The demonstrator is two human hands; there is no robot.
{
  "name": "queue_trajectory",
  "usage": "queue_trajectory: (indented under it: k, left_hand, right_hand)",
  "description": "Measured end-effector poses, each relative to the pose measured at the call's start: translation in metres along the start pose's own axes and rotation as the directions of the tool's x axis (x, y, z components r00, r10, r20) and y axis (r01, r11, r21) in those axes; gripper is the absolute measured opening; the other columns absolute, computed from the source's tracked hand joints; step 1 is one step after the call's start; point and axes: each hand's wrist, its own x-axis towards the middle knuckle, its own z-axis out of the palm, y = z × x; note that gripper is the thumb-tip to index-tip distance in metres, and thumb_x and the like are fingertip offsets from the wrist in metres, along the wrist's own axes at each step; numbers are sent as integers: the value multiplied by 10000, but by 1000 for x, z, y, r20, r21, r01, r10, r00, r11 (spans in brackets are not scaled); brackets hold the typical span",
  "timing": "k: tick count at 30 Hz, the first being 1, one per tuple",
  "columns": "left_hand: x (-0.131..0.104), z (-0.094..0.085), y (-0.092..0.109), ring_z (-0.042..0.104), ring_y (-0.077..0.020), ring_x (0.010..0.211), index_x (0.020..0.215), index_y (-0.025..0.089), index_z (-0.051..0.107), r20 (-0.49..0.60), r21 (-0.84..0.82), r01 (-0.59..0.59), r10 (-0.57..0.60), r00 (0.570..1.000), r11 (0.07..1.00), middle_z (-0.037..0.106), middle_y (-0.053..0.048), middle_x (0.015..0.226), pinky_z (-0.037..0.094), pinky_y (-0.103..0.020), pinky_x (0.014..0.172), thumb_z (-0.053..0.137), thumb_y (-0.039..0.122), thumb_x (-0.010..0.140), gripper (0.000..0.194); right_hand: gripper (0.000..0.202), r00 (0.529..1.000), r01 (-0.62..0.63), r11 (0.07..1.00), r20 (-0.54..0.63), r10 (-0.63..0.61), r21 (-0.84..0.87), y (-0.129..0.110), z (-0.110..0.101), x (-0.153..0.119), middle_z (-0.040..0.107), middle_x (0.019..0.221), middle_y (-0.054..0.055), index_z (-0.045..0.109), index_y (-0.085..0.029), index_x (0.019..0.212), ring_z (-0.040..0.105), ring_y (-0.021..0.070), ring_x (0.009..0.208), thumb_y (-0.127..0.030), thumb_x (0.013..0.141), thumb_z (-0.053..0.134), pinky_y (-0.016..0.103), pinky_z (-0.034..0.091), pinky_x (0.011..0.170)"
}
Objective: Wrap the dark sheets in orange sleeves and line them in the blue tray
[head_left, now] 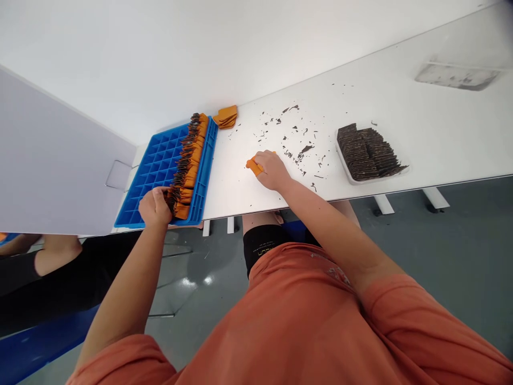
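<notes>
My left hand [154,206] rests at the near end of a blue compartment tray [156,166], its fingers closed on a dark and orange piece at the end of a long row of orange pieces [189,160] standing in the tray's right column. My right hand [271,170] lies on the white table [420,128], closed around a small orange piece [254,166] that pokes out to the left. Dark flakes [294,140] are scattered just beyond that hand.
A shallow white tray of stacked dark sheets [367,153] sits to the right. A small stack of orange pieces [226,116] lies beyond the blue tray. A grey divider panel [52,166] stands at left, with another person's arm [56,251] below it.
</notes>
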Motion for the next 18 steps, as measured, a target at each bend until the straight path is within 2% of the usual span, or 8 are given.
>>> queue_trajectory:
  k: [6, 10, 12, 15, 16, 18]
  left_hand:
    - [10, 14, 42, 707, -283, 1135, 1325, 146, 814, -129, 11, 111, -109, 986, 994, 801, -115, 1189, 460, -364, 932, 145, 345, 1161, 716]
    - [20, 21, 70, 710, -295, 1148, 1319, 160, 826, -140, 1, 128, -127, 982, 992, 798, -118, 1156, 468, -388, 975, 148, 397, 1180, 731]
    - [23, 21, 81, 715, -322, 1181, 1291, 141, 826, -135, -1, 138, -137, 981, 990, 800, -148, 1154, 477, -441, 1058, 152, 412, 1181, 735]
    - [17, 8, 94, 664, -381, 1370, 1289, 114, 793, -150, -78, 180, -190, 970, 981, 778, -202, 1305, 365, -600, 1274, 210, 412, 1175, 664]
    - [12, 1, 99, 615, -395, 1453, 1324, 109, 765, -180, -109, 191, -208, 961, 976, 747, -208, 1392, 315, -643, 1311, 225, 408, 1172, 635]
    - [2, -14, 115, 466, -402, 1606, 1441, 95, 674, -155, -202, 152, -185, 970, 968, 645, -196, 1563, 262, -679, 1335, 238, 406, 1179, 596]
  right_hand:
    - [390, 999, 22, 1000, -31, -22, 7, 3, 1, 0, 741, 1029, 86, 615, -221, 835, 558, 242, 987, -370, 1136, 417, 450, 390, 1003]
    - [383, 999, 24, 1000, -43, -24, 12, 5, 1, 0, 742, 1041, 92, 658, -215, 875, 568, 245, 998, -383, 1131, 428, 450, 398, 1019]
    - [383, 999, 21, 1000, -40, -21, 10, 5, 1, 0, 743, 1049, 94, 674, -211, 887, 574, 246, 1006, -380, 1130, 433, 448, 400, 1027]
    - [393, 999, 24, 1000, -29, -23, 6, 5, 2, 1, 744, 1050, 94, 691, -205, 901, 578, 246, 1010, -375, 1137, 427, 445, 399, 1028]
    - [401, 999, 26, 1000, -28, -25, 6, 5, 2, 1, 745, 1053, 95, 698, -203, 910, 578, 246, 1011, -374, 1141, 419, 445, 398, 1025]
    - [410, 999, 25, 1000, -36, -26, -1, 4, 3, 3, 750, 1071, 103, 715, -195, 939, 581, 252, 1022, -363, 1148, 405, 448, 394, 1024]
